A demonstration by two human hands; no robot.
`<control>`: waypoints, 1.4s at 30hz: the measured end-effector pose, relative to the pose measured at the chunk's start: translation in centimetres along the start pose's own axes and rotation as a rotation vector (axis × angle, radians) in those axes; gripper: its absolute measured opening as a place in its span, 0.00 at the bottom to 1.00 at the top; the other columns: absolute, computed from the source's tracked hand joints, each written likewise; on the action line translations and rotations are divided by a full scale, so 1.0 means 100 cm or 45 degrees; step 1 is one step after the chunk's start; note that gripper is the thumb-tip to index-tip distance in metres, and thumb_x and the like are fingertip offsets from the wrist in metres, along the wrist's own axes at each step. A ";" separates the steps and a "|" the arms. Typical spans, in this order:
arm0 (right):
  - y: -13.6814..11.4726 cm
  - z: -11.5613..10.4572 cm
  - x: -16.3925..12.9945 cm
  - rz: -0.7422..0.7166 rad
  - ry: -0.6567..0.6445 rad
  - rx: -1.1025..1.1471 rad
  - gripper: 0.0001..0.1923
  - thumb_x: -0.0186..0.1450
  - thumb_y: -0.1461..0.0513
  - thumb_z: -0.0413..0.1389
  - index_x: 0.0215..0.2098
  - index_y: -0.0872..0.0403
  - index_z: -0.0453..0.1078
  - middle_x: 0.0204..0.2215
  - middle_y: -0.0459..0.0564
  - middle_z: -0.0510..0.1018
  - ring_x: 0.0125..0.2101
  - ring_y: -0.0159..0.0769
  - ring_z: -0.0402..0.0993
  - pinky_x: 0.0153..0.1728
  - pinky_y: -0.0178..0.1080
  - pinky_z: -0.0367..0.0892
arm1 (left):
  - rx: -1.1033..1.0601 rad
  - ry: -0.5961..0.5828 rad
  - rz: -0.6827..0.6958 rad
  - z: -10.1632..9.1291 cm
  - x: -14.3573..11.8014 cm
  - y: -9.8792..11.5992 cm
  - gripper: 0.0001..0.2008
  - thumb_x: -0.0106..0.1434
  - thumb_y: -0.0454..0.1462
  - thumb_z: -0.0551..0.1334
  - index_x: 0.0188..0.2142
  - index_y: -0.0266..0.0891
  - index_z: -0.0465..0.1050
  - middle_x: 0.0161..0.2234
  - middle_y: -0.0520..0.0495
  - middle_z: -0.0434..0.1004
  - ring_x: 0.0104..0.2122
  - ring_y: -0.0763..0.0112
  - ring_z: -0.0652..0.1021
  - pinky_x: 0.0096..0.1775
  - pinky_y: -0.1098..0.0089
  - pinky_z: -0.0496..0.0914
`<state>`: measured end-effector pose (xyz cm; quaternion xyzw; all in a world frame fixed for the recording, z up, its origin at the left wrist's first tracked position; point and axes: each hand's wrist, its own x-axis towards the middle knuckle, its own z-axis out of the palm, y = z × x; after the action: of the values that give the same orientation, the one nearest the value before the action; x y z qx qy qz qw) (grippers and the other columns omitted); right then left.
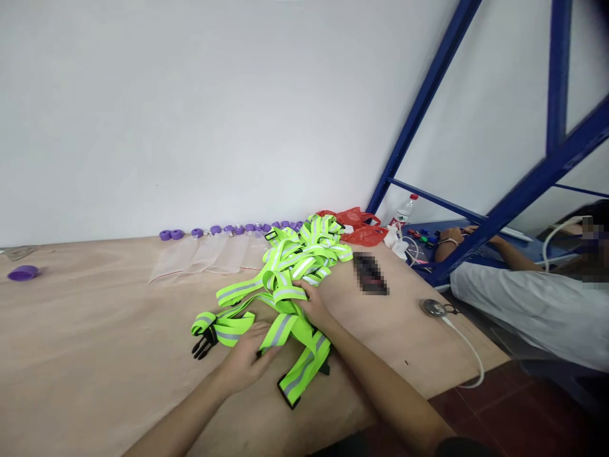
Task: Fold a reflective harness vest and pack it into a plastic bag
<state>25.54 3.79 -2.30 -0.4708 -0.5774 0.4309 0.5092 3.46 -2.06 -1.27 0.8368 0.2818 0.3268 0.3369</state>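
I have the left hand [250,358] and right hand [313,308] each pinching part of a tangled heap of fluorescent yellow-green, silver-striped fabric straps [291,261] stretching toward the far edge of the flat brown table [95,349].

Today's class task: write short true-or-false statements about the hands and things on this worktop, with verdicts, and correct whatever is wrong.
1. The person's left hand touches a bright yellow-green fabric strap with a silver stripe. True.

2. The black plastic pronged buckle lies to the right of both hands in the picture. False: the black plastic pronged buckle lies to the left of both.

3. Small, round purple pieces form a row near the base of the white wall. True.

4. The clear plastic bottle beside the blue metal frame has a green cap. False: the clear plastic bottle has a red cap.

5. The person's right hand is at the pile of straps. True.
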 end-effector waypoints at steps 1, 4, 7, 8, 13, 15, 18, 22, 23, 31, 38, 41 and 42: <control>0.000 0.000 0.000 -0.003 -0.003 0.007 0.16 0.53 0.59 0.62 0.41 0.51 0.76 0.40 0.49 0.82 0.43 0.47 0.76 0.47 0.45 0.69 | -0.042 0.033 -0.048 -0.002 -0.001 -0.002 0.13 0.72 0.42 0.54 0.41 0.41 0.77 0.40 0.41 0.82 0.41 0.56 0.79 0.44 0.60 0.71; 0.000 -0.001 -0.002 -0.012 -0.029 0.033 0.20 0.54 0.60 0.61 0.46 0.50 0.74 0.43 0.49 0.81 0.44 0.46 0.77 0.46 0.44 0.70 | -0.166 0.133 -0.185 -0.006 -0.002 -0.005 0.18 0.73 0.45 0.53 0.34 0.41 0.76 0.33 0.44 0.81 0.35 0.58 0.79 0.39 0.63 0.71; 0.000 -0.001 -0.004 -0.015 -0.077 0.061 0.22 0.57 0.59 0.60 0.51 0.50 0.71 0.44 0.50 0.80 0.44 0.45 0.78 0.46 0.44 0.71 | -0.306 0.199 -0.288 -0.008 0.001 -0.002 0.21 0.72 0.49 0.54 0.29 0.41 0.76 0.29 0.45 0.80 0.33 0.59 0.78 0.39 0.64 0.70; 0.000 -0.002 -0.004 -0.016 -0.094 0.070 0.23 0.57 0.58 0.61 0.52 0.50 0.70 0.44 0.51 0.80 0.45 0.45 0.78 0.46 0.44 0.71 | -0.343 0.210 -0.307 -0.009 0.002 0.000 0.23 0.72 0.50 0.54 0.28 0.41 0.76 0.29 0.45 0.79 0.32 0.59 0.78 0.39 0.64 0.70; -0.004 -0.006 -0.005 -0.010 -0.212 0.096 0.30 0.58 0.54 0.65 0.58 0.51 0.67 0.54 0.56 0.77 0.55 0.48 0.73 0.54 0.47 0.68 | -0.495 0.213 -0.363 -0.017 0.008 0.004 0.27 0.71 0.54 0.52 0.29 0.39 0.77 0.29 0.44 0.80 0.34 0.59 0.78 0.44 0.63 0.70; -0.006 -0.008 -0.005 -0.029 -0.271 0.044 0.34 0.59 0.51 0.65 0.61 0.50 0.65 0.60 0.57 0.72 0.61 0.49 0.68 0.59 0.49 0.64 | -0.570 0.238 -0.408 -0.019 0.009 0.000 0.26 0.70 0.56 0.53 0.35 0.38 0.78 0.29 0.45 0.81 0.35 0.58 0.78 0.46 0.61 0.71; -0.008 -0.011 -0.004 -0.039 -0.331 -0.053 0.42 0.56 0.48 0.67 0.65 0.49 0.62 0.65 0.56 0.66 0.65 0.52 0.61 0.63 0.51 0.59 | -0.655 0.339 -0.484 -0.018 0.007 -0.011 0.26 0.68 0.57 0.56 0.42 0.37 0.78 0.35 0.44 0.83 0.39 0.57 0.80 0.47 0.60 0.71; -0.005 -0.013 -0.002 -0.020 -0.352 -0.173 0.45 0.54 0.49 0.70 0.67 0.46 0.61 0.67 0.53 0.65 0.66 0.52 0.60 0.65 0.52 0.58 | -0.726 0.438 -0.514 -0.017 0.005 -0.021 0.26 0.65 0.57 0.59 0.43 0.37 0.79 0.41 0.42 0.83 0.43 0.55 0.80 0.49 0.60 0.71; -0.004 -0.013 -0.002 -0.012 -0.335 -0.204 0.43 0.55 0.50 0.69 0.66 0.46 0.63 0.66 0.52 0.66 0.65 0.51 0.61 0.64 0.52 0.58 | -0.738 0.449 -0.512 -0.017 0.005 -0.022 0.26 0.65 0.57 0.60 0.43 0.37 0.80 0.41 0.42 0.84 0.42 0.55 0.80 0.49 0.60 0.71; 0.009 -0.016 0.005 -0.125 -0.135 -0.223 0.27 0.60 0.53 0.65 0.56 0.50 0.72 0.56 0.52 0.76 0.57 0.48 0.70 0.60 0.49 0.63 | -0.764 0.454 -0.490 -0.018 0.003 -0.025 0.30 0.66 0.56 0.59 0.52 0.34 0.79 0.51 0.38 0.82 0.54 0.47 0.77 0.57 0.55 0.68; 0.011 -0.020 0.003 -0.165 -0.091 -0.297 0.25 0.60 0.55 0.62 0.55 0.50 0.71 0.55 0.52 0.76 0.56 0.48 0.71 0.58 0.51 0.65 | -0.614 0.441 -0.443 -0.023 0.004 -0.022 0.28 0.66 0.54 0.60 0.56 0.37 0.77 0.57 0.40 0.78 0.57 0.48 0.75 0.59 0.54 0.67; 0.009 -0.021 0.006 -0.230 -0.041 -0.468 0.23 0.62 0.54 0.60 0.54 0.51 0.71 0.56 0.55 0.75 0.57 0.49 0.70 0.58 0.52 0.65 | -0.523 0.386 -0.423 -0.027 0.003 -0.018 0.25 0.67 0.53 0.60 0.53 0.39 0.78 0.53 0.42 0.81 0.53 0.51 0.77 0.56 0.56 0.69; 0.006 -0.022 0.006 -0.252 -0.046 -0.538 0.23 0.63 0.54 0.59 0.55 0.51 0.70 0.56 0.56 0.74 0.57 0.49 0.70 0.58 0.53 0.65 | -0.500 0.360 -0.417 -0.028 0.003 -0.016 0.24 0.67 0.53 0.60 0.52 0.39 0.79 0.50 0.42 0.82 0.50 0.52 0.78 0.54 0.57 0.70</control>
<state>27.76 4.55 -2.51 -0.5002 -0.7071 0.2567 0.4288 1.20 0.19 -0.83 0.6450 0.3887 0.4296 0.4983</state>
